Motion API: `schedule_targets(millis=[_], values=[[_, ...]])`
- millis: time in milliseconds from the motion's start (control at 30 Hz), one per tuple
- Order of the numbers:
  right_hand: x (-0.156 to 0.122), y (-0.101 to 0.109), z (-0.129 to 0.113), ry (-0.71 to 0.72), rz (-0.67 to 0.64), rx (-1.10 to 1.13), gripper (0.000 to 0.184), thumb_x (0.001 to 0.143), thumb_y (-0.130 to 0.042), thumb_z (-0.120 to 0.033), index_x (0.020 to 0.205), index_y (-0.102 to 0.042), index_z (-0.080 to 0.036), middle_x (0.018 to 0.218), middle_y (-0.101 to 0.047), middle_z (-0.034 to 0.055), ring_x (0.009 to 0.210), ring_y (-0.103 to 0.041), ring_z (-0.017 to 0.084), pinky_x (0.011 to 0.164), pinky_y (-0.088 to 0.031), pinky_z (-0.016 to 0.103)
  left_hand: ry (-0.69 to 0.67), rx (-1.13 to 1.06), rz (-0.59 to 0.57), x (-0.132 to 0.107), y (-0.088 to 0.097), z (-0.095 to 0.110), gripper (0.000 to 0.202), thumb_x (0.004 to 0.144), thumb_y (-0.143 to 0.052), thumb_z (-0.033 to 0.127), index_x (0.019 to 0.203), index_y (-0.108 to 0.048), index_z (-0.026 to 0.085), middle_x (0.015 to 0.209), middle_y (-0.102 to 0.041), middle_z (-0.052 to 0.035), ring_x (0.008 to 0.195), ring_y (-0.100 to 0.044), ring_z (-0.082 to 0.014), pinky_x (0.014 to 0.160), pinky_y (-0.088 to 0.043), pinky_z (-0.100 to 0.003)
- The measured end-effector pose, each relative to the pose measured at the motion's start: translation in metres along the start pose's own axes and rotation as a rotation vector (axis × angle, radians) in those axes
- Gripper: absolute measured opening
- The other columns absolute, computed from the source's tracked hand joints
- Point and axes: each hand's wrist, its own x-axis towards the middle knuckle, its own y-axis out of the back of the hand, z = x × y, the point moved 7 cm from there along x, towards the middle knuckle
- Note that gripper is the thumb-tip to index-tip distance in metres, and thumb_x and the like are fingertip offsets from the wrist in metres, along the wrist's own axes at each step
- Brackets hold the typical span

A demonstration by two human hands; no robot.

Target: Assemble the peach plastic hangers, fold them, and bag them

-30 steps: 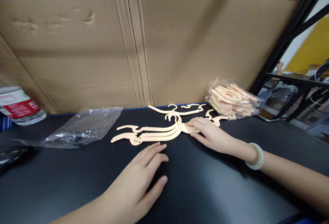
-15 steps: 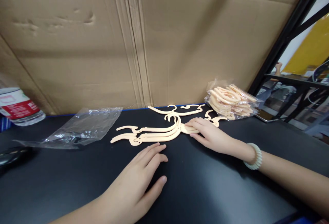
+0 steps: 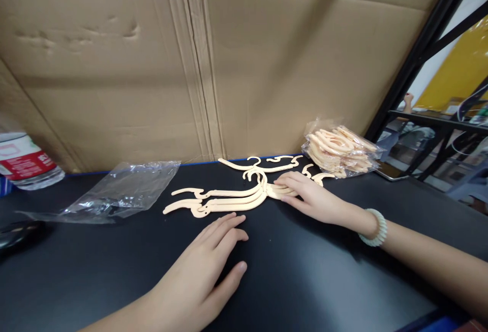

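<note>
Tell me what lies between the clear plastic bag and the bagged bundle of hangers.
In the head view, loose cream hangers lie between the clear bag and the bagged bundle, the right hand on them.

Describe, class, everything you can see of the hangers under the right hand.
The pale peach hangers lie flat and overlapping on the black table. They look like smooth plastic, with long curved arms, hooks clustered at the middle and notched pieces at the ends. The right hand rests its fingers on their right arms, partly hiding them; the left hand lies close by, nearer the viewer. Their number is hard to tell.
</note>
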Motion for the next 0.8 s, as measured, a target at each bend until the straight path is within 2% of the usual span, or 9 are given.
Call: schedule_targets(millis=[100,233,467,667,800], values=[[0.009,0.011,0.014,-0.004,0.057,-0.073,0.029,0.098,-0.04,-0.021,0.121,-0.057,-0.015,0.117,-0.062,0.013,0.111,-0.058,0.023,0.098,-0.049,0.043,-0.002,0.0,-0.018,0.0,0.0,0.0,0.026,0.091,-0.05,0.023,0.115,-0.055,0.028,0.139,-0.055,-0.0051,0.131,-0.049,-0.0276,0.105,-0.047,-0.047],[0.032,0.019,0.047,-0.089,0.075,-0.213,0.027,0.095,-0.046,-0.016,0.115,-0.062,-0.011,0.11,-0.067,0.0141,0.105,-0.062,0.025,0.096,-0.05,0.043,0.018,-0.01,-0.013,-0.001,0.0,0.0,0.024,0.091,-0.049,0.022,0.114,-0.055,0.028,0.139,-0.055,-0.0046,0.132,-0.048,-0.0263,0.106,-0.046,-0.048],[0.083,0.006,0.085,-0.1,-0.036,-0.296,0.022,0.088,-0.053,-0.01,0.099,-0.073,-0.013,0.098,-0.074,0.0103,0.092,-0.066,0.022,0.088,-0.051,0.035,-0.016,0.0,-0.051,-0.001,-0.004,-0.004,0.027,0.091,-0.049,0.022,0.117,-0.053,0.028,0.139,-0.054,-0.0071,0.132,-0.047,-0.0275,0.106,-0.045,-0.05],[0.112,-0.02,0.087,-0.061,-0.108,-0.329,0.02,0.083,-0.059,-0.007,0.091,-0.076,-0.015,0.088,-0.074,0.0105,0.088,-0.065,0.023,0.081,-0.048,0.032,-0.007,-0.006,-0.081,-0.002,-0.007,-0.006,0.027,0.092,-0.046,0.024,0.118,-0.051,0.029,0.142,-0.051,-0.007,0.134,-0.044,-0.0278,0.106,-0.044,-0.053],[0.116,-0.017,0.068,-0.018,-0.072,-0.304,0.024,0.08,-0.057,-0.002,0.092,-0.074,-0.015,0.088,-0.073,0.0099,0.086,-0.064,0.022,0.077,-0.047,0.03,0.0,-0.031,-0.093,-0.002,-0.007,-0.006,0.027,0.093,-0.046,0.024,0.118,-0.051,0.029,0.143,-0.05,-0.0067,0.135,-0.043,-0.0281,0.107,-0.042,-0.053]])
